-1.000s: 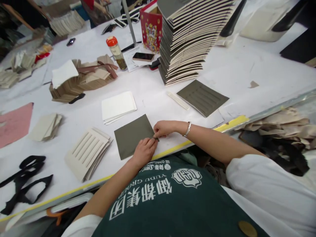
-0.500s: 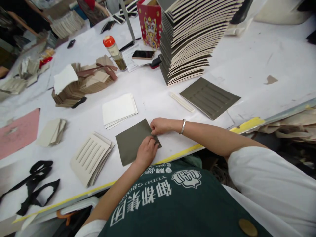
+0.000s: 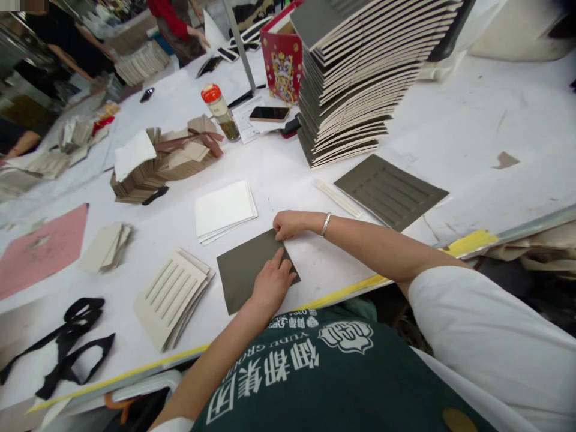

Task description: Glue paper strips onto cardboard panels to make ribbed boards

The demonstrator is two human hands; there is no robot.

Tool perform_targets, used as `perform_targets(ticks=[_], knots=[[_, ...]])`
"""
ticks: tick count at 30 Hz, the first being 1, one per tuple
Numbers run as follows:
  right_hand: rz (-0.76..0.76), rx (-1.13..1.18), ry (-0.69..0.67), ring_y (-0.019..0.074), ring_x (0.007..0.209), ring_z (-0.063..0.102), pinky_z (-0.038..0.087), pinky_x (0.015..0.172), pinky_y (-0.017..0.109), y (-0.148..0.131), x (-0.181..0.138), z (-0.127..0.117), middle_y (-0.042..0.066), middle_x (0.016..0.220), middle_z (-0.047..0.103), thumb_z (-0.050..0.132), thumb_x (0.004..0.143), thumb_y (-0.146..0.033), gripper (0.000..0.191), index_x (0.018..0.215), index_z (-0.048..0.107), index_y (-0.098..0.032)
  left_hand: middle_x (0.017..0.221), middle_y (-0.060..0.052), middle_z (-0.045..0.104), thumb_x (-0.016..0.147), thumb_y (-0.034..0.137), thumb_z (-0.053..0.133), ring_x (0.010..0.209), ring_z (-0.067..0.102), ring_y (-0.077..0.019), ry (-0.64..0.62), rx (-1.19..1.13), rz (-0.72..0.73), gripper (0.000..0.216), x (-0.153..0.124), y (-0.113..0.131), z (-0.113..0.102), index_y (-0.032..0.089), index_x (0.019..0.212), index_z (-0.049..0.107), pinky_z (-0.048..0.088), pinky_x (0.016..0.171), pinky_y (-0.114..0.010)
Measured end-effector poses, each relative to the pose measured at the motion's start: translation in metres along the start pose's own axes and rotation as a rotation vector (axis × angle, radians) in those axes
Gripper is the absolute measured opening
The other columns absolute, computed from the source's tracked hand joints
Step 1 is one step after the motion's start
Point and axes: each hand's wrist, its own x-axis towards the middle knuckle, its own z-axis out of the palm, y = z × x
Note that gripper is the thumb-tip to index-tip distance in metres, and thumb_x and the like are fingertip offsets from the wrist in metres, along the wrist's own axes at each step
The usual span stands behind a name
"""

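A dark olive-grey flat panel (image 3: 245,267) lies near the table's front edge. My left hand (image 3: 272,282) rests on its right part, fingers stretched out and spread over the surface. At the panel's upper right corner, my right hand (image 3: 290,225), with a bracelet at the wrist, is closed in a pinch on the edge; its fingertips are partly hidden. Just behind the panel is a small stack of white sheets (image 3: 225,210). To the left sit beige panels with raised ribs (image 3: 173,291). A ribbed olive panel (image 3: 391,191) lies to the right, beside narrow pale strips (image 3: 339,199).
A tall stack of dark-and-cream panels (image 3: 360,90) stands behind. Around it are a phone (image 3: 270,114), a bottle with an orange lid (image 3: 220,111) and a red box (image 3: 282,63). Black straps (image 3: 67,342) and a pink sheet (image 3: 47,249) lie left. Other people work across the table.
My right hand has slid up the panel's right edge to its corner. My left hand's fingers have straightened and spread. The whole view has shifted slightly.
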Motion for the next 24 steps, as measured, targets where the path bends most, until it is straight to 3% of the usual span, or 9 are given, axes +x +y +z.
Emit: perform_targets(ticks=[7, 17, 20, 22, 24], knots=[[-0.003, -0.170, 0.054, 0.0145, 0.055, 0.055, 0.033, 0.048, 0.022, -0.004, 0.003, -0.006, 0.009, 0.066, 0.066, 0.051, 0.061, -0.022, 0.029, 0.080, 0.068, -0.008, 0.137, -0.013, 0.032, 0.078, 0.026, 0.055, 0.104, 0.052, -0.0259, -0.054, -0.015, 0.016, 0.019, 0.006, -0.002, -0.005, 0.017, 0.095, 0.052, 0.045, 0.084, -0.038], [0.067, -0.197, 0.074, 0.0159, 0.062, 0.057, 0.037, 0.056, 0.023, -0.008, 0.007, -0.011, 0.010, 0.072, 0.066, 0.053, 0.067, -0.021, 0.026, 0.087, 0.064, -0.008, 0.131, -0.015, 0.039, 0.074, 0.024, 0.059, 0.096, 0.057, -0.0270, 0.040, -0.023, 0.067, 0.021, 0.009, -0.003, -0.001, 0.017, 0.092, 0.053, 0.048, 0.077, -0.040], [0.113, -0.247, 0.306, 0.0188, 0.076, 0.057, 0.038, 0.064, 0.025, -0.010, -0.010, 0.000, 0.011, 0.088, 0.064, 0.056, 0.070, -0.026, 0.037, 0.104, 0.056, -0.009, 0.128, -0.012, 0.044, 0.074, 0.023, 0.058, 0.095, 0.057, -0.0226, 0.097, -0.185, 0.139, 0.022, -0.003, -0.013, -0.005, 0.018, 0.095, 0.053, 0.048, 0.078, -0.036], [0.075, -0.246, 0.512, 0.0188, 0.084, 0.055, 0.038, 0.070, 0.026, -0.014, -0.032, 0.019, 0.011, 0.096, 0.061, 0.049, 0.078, -0.026, 0.033, 0.108, 0.052, -0.012, 0.121, -0.009, 0.050, 0.079, 0.021, 0.050, 0.094, 0.056, -0.0182, 0.267, -0.328, 0.146, 0.019, -0.023, -0.026, -0.003, 0.019, 0.098, 0.052, 0.047, 0.080, -0.032], [-0.050, -0.231, 0.621, 0.0176, 0.087, 0.053, 0.037, 0.074, 0.027, -0.019, -0.059, 0.047, 0.010, 0.097, 0.059, 0.039, 0.084, -0.022, 0.027, 0.105, 0.053, -0.014, 0.109, -0.007, 0.056, 0.083, 0.016, 0.040, 0.096, 0.053, -0.0161, 0.487, -0.393, 0.081, 0.020, -0.050, -0.041, 0.006, 0.019, 0.098, 0.052, 0.044, 0.083, -0.032]])
